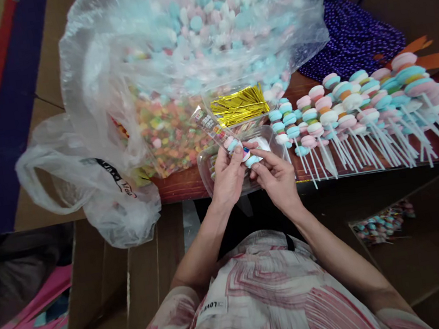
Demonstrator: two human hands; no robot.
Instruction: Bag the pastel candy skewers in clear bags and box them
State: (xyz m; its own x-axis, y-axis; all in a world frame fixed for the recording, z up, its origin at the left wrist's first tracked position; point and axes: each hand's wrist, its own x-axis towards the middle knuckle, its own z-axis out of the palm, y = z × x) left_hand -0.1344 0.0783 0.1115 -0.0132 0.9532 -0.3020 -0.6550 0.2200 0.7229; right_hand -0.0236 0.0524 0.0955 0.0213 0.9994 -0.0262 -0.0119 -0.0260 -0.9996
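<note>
A clear printed plastic sleeve [210,123] slants up from my hands, with pink and blue candy pieces [231,144] in its lower end. My left hand [229,174] is closed around this lower end. At its opening, my right hand [276,178] pinches a light-blue candy piece [252,160]; whether a stick runs through it is hidden by the fingers. Both hands are close together over a clear plastic tub [207,174] at the table's front edge. Behind them is a container of gold twist ties [239,105].
Candy skewers on white sticks [344,113] lie in a row at right. Large clear bags hold pastel candies [206,23] and orange-green candies [175,132]. A white plastic bag [124,217] overhangs the edge. Purple cord [352,34] lies behind; cardboard boxes [139,286] stand below.
</note>
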